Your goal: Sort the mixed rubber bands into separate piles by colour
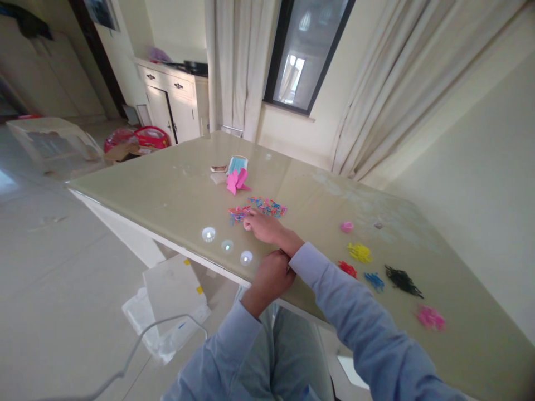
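A mixed pile of small coloured elastic bands (267,206) lies on the glossy table (167,172), with blue, orange, pink and purple pieces. My right hand (265,227) reaches to the pile's near left part, index finger touching the bands. Its other fingers are curled in, and anything pinched there is too small to make out. Beneath my right wrist, my left hand (271,278) rests in a fist at the table's edge, its fingers partly covered.
Single-colour heaps lie to the right: yellow (359,253), red (347,269), blue (374,281), black (403,280) and pink (430,317). Behind the mixed pile are a pink paper shape (237,181) and a blue face mask (238,164). A cable (137,345) curves at lower left.
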`<state>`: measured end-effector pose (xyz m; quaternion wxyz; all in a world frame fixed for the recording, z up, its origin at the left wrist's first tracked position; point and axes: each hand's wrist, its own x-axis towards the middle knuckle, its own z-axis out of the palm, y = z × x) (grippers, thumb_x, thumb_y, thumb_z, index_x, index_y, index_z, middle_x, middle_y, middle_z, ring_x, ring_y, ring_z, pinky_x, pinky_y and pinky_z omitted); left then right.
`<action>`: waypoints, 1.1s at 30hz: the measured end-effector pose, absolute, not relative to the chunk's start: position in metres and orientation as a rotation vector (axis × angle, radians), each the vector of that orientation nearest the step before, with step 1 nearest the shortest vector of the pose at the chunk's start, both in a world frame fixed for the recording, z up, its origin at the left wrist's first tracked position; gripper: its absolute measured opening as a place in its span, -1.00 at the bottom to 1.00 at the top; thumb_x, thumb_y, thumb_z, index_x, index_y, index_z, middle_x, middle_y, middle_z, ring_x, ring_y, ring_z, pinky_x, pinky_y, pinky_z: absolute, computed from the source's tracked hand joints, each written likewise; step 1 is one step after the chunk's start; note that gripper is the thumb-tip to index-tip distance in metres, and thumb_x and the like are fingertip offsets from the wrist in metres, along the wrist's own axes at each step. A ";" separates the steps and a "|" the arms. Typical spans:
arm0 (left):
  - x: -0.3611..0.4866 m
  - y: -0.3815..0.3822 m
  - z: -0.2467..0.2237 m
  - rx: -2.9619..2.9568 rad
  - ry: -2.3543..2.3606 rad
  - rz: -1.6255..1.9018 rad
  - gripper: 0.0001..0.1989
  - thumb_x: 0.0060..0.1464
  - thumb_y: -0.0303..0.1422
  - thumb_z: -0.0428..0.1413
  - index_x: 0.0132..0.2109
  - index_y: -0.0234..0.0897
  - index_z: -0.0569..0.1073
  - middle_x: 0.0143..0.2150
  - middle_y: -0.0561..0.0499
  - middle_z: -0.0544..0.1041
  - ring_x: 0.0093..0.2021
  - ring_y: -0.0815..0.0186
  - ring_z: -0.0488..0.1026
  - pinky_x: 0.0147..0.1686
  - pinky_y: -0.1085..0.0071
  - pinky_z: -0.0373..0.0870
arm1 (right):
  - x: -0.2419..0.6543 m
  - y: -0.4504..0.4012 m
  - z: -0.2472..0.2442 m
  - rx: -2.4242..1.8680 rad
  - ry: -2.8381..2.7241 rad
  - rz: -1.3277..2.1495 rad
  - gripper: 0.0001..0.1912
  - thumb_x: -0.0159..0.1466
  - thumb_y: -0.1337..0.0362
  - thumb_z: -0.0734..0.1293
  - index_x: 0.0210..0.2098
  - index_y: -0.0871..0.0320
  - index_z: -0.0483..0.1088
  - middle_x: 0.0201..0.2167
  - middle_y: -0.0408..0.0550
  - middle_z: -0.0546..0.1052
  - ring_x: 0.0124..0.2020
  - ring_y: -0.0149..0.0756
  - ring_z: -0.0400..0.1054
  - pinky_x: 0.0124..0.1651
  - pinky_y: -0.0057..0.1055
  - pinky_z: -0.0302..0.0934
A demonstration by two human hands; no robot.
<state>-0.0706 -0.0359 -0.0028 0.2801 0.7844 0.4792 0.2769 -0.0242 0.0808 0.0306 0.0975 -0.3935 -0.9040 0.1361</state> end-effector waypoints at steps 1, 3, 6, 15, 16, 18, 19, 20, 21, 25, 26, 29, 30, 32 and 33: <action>-0.071 -0.036 -0.003 2.117 1.274 0.740 -0.75 0.04 -0.49 0.03 -0.21 -0.36 0.59 -0.20 -0.23 0.62 -0.18 0.11 0.56 -0.18 0.30 0.44 | -0.022 0.078 0.031 -1.166 -2.654 0.401 -0.81 0.21 0.55 0.22 -0.41 0.17 0.35 -0.17 0.00 0.44 -0.20 -0.29 0.30 -0.25 -0.42 0.09; -0.071 -0.037 -0.003 2.134 1.244 0.766 -0.77 0.07 -0.48 0.02 -0.27 -0.33 0.59 -0.24 -0.19 0.62 -0.19 0.15 0.55 -0.19 0.33 0.42 | -0.016 0.069 0.033 -1.176 -2.523 0.468 -0.82 0.26 0.52 0.19 -0.40 0.16 0.31 -0.23 -0.03 0.42 -0.21 -0.31 0.28 -0.23 -0.43 0.11; -0.072 -0.037 -0.003 2.125 1.186 0.865 -0.78 0.13 -0.47 0.01 -0.31 -0.30 0.57 -0.28 -0.13 0.60 -0.24 0.21 0.52 -0.23 0.38 0.37 | -0.001 0.049 0.042 -1.106 -1.995 0.991 -0.90 0.33 0.35 0.20 -0.35 0.12 0.26 -0.45 -0.18 0.32 -0.43 -0.39 0.21 -0.37 -0.47 0.08; -0.073 -0.039 -0.007 2.111 1.253 0.928 -0.84 0.11 -0.47 0.04 -0.37 -0.29 0.50 -0.40 -0.05 0.52 -0.36 0.27 0.46 -0.37 0.42 0.26 | 0.050 -0.042 0.084 -0.534 -0.941 1.873 -0.71 0.17 0.19 0.49 -0.31 0.15 0.32 -0.29 -0.19 0.34 -0.57 -0.61 0.00 -0.52 -0.57 -0.06; -0.074 -0.039 -0.006 2.122 1.232 0.942 -0.83 0.12 -0.46 0.03 -0.35 -0.28 0.51 -0.40 -0.04 0.52 -0.34 0.27 0.46 -0.36 0.42 0.27 | 0.054 -0.049 0.085 -0.513 -0.908 1.873 -0.72 0.17 0.21 0.49 -0.31 0.14 0.31 -0.28 -0.19 0.34 -0.58 -0.61 -0.02 -0.53 -0.57 -0.06; -0.075 -0.039 -0.004 2.141 1.189 0.950 -0.82 0.15 -0.44 0.02 -0.32 -0.26 0.52 -0.40 -0.02 0.51 -0.34 0.29 0.44 -0.34 0.42 0.27 | 0.062 -0.060 0.085 -0.495 -0.846 1.861 -0.72 0.16 0.22 0.49 -0.30 0.12 0.31 -0.30 -0.21 0.34 -0.60 -0.59 -0.08 -0.55 -0.56 -0.08; -0.076 -0.039 -0.003 2.147 1.170 0.950 -0.81 0.16 -0.42 0.02 -0.31 -0.25 0.53 -0.39 -0.01 0.50 -0.35 0.29 0.44 -0.33 0.41 0.28 | 0.066 -0.065 0.085 -0.494 -0.817 1.845 -0.72 0.15 0.23 0.49 -0.30 0.10 0.30 -0.31 -0.22 0.33 -0.60 -0.58 -0.11 -0.56 -0.56 -0.09; -0.076 -0.039 -0.002 2.150 1.153 0.953 -0.80 0.18 -0.40 0.01 -0.29 -0.26 0.53 -0.39 -0.01 0.51 -0.35 0.29 0.43 -0.32 0.41 0.28 | 0.070 -0.068 0.085 -0.496 -0.791 1.823 -0.71 0.14 0.23 0.49 -0.30 0.09 0.29 -0.32 -0.22 0.32 -0.61 -0.57 -0.15 -0.57 -0.55 -0.11; -0.077 -0.038 -0.002 2.149 1.140 0.961 -0.79 0.19 -0.37 0.01 -0.27 -0.26 0.54 -0.38 -0.01 0.51 -0.35 0.30 0.43 -0.31 0.40 0.29 | 0.073 -0.072 0.085 -0.503 -0.770 1.795 -0.71 0.14 0.22 0.48 -0.30 0.07 0.28 -0.33 -0.23 0.32 -0.61 -0.55 -0.19 -0.58 -0.54 -0.12; -0.077 -0.037 -0.002 2.133 1.123 0.981 -0.75 0.22 -0.28 0.01 -0.22 -0.26 0.55 -0.36 -0.01 0.53 -0.32 0.28 0.45 -0.27 0.38 0.32 | 0.088 -0.083 0.083 -0.584 -0.749 1.668 -0.69 0.11 0.15 0.46 -0.31 0.04 0.25 -0.33 -0.22 0.29 -0.60 -0.50 -0.27 -0.61 -0.53 -0.15; -0.077 -0.037 -0.003 2.132 1.124 0.979 -0.74 0.22 -0.27 0.00 -0.22 -0.27 0.55 -0.36 -0.01 0.53 -0.32 0.29 0.45 -0.27 0.38 0.33 | 0.092 -0.085 0.082 -0.608 -0.752 1.647 -0.69 0.11 0.13 0.46 -0.32 0.04 0.24 -0.33 -0.21 0.29 -0.60 -0.49 -0.28 -0.61 -0.52 -0.15; -0.077 -0.036 -0.005 2.144 1.129 0.964 -0.72 0.24 -0.25 -0.01 -0.22 -0.28 0.56 -0.34 -0.03 0.54 -0.31 0.28 0.46 -0.26 0.38 0.33 | 0.104 -0.093 0.079 -0.622 -0.757 1.605 -0.68 0.11 0.11 0.45 -0.33 0.04 0.23 -0.32 -0.21 0.29 -0.59 -0.49 -0.30 -0.61 -0.51 -0.17; -0.077 -0.036 -0.005 2.148 1.135 0.963 -0.71 0.23 -0.24 0.00 -0.23 -0.28 0.56 -0.32 -0.03 0.55 -0.30 0.28 0.46 -0.25 0.38 0.34 | 0.108 -0.096 0.077 -0.612 -0.753 1.591 -0.68 0.12 0.12 0.45 -0.32 0.04 0.23 -0.32 -0.22 0.29 -0.60 -0.50 -0.30 -0.61 -0.52 -0.18; -0.077 -0.036 -0.006 2.154 1.150 0.954 -0.70 0.23 -0.22 0.00 -0.22 -0.29 0.56 -0.29 -0.05 0.57 -0.27 0.27 0.48 -0.23 0.38 0.35 | 0.118 -0.103 0.074 -0.601 -0.736 1.556 -0.69 0.14 0.13 0.45 -0.31 0.04 0.24 -0.31 -0.22 0.29 -0.60 -0.51 -0.31 -0.60 -0.52 -0.20; -0.077 -0.036 -0.006 2.155 1.160 0.952 -0.70 0.23 -0.22 0.00 -0.22 -0.29 0.57 -0.28 -0.05 0.58 -0.26 0.27 0.49 -0.22 0.39 0.35 | 0.123 -0.107 0.073 -0.608 -0.725 1.533 -0.69 0.14 0.13 0.46 -0.31 0.04 0.25 -0.31 -0.23 0.29 -0.61 -0.52 -0.31 -0.60 -0.52 -0.21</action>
